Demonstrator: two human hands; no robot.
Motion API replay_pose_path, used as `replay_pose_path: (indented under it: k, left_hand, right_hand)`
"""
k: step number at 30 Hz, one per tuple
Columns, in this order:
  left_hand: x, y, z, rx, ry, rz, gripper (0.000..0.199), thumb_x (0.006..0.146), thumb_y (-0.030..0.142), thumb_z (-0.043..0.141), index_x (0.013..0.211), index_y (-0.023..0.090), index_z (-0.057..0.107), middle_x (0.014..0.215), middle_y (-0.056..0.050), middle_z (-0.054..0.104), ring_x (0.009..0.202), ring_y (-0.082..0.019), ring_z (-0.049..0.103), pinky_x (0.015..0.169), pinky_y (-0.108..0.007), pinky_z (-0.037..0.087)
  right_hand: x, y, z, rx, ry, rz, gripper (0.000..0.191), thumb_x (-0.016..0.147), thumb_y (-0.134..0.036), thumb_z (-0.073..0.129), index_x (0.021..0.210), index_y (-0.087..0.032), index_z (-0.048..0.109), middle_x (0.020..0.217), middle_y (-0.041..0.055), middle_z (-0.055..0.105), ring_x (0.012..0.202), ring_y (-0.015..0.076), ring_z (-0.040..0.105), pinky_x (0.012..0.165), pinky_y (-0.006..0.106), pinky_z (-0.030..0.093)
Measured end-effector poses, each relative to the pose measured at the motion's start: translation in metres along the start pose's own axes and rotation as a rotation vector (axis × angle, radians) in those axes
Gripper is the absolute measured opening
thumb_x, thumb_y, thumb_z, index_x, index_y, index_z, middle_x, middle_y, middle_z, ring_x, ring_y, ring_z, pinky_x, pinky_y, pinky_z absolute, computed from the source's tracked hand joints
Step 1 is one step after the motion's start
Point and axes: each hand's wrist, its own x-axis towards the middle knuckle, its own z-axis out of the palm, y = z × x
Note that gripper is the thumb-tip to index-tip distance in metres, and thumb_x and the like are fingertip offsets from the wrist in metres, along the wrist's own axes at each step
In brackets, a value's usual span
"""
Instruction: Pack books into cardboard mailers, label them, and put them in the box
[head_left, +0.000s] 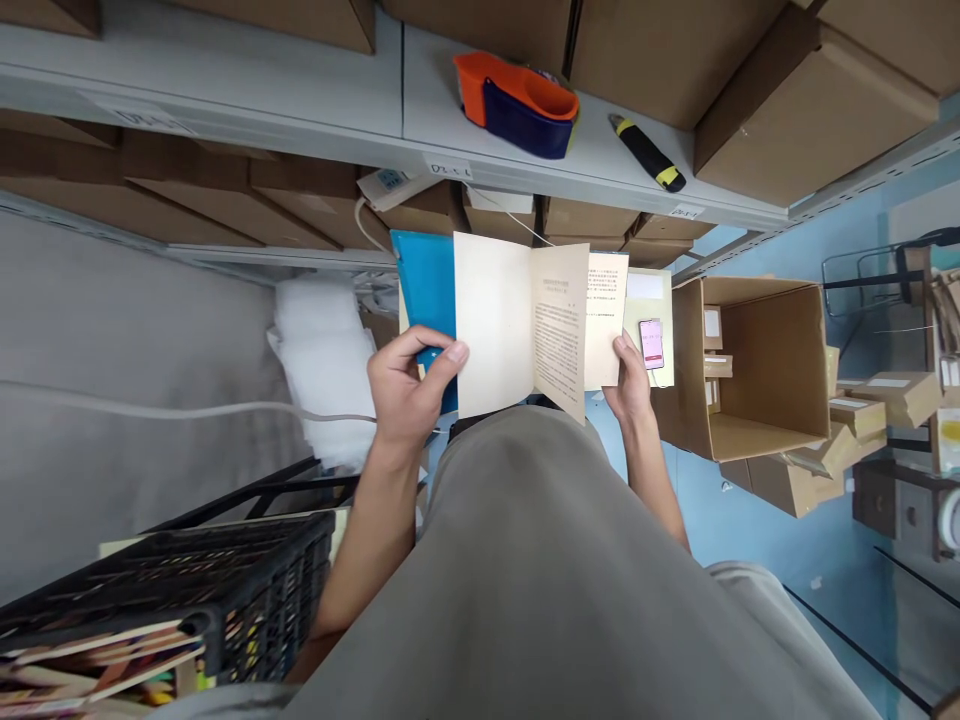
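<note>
An open book point(493, 320) with cream pages is held up between my two hands, one printed leaf standing partly turned in the middle. My left hand point(411, 385) pinches the left-hand pages near their outer edge with thumb and fingers. On the other side, my right hand point(630, 378) grips the right edge of the book, its thumb on the page. Behind the left pages shows a bright blue sheet or cover point(424, 280); whether it belongs to the book I cannot tell. A phone with a lit pink screen point(651, 345) lies just right of my right hand.
On the shelf point(315, 95) ahead rest an orange and navy tape dispenser point(525, 105) and a black and yellow utility knife point(646, 152). An open cardboard box point(772, 370) stands at right. White foam wrap point(322, 350) and a black crate point(262, 590) of books are at left.
</note>
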Motion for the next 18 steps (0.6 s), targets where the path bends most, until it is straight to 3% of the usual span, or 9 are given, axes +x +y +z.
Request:
replay_pose_path:
  k: [5, 12, 18]
  left_hand:
    - [-0.001, 0.004, -0.001, -0.074, -0.004, 0.017, 0.031, 0.080, 0.047, 0.084, 0.070, 0.022, 0.068, 0.066, 0.001, 0.062, 0.067, -0.016, 0.050, 0.063, -0.033, 0.041]
    - [-0.002, 0.016, 0.000, -0.014, 0.029, 0.009, 0.032, 0.077, 0.051, 0.082, 0.067, 0.024, 0.070, 0.062, 0.000, 0.061, 0.064, -0.016, 0.048, 0.060, -0.032, 0.042]
    - [-0.011, 0.022, 0.002, 0.018, 0.013, 0.075, 0.032, 0.083, 0.050, 0.083, 0.071, 0.024, 0.070, 0.067, 0.001, 0.061, 0.063, -0.016, 0.050, 0.062, -0.032, 0.044]
  right_hand:
    - [0.000, -0.001, 0.000, -0.040, -0.014, 0.008, 0.069, 0.094, -0.080, 0.072, 0.140, -0.030, 0.074, 0.146, 0.0085, 0.081, 0.153, 0.0382, 0.065, 0.124, 0.065, 0.060]
    - [0.003, 0.002, 0.002, -0.072, -0.011, -0.001, 0.069, 0.094, -0.083, 0.070, 0.138, -0.030, 0.074, 0.145, 0.0081, 0.081, 0.154, 0.0365, 0.065, 0.126, 0.062, 0.060]
    - [0.004, 0.005, 0.006, -0.095, -0.031, -0.019, 0.072, 0.095, -0.086, 0.066, 0.139, -0.029, 0.073, 0.148, 0.0089, 0.080, 0.156, 0.0353, 0.063, 0.128, 0.061, 0.058]
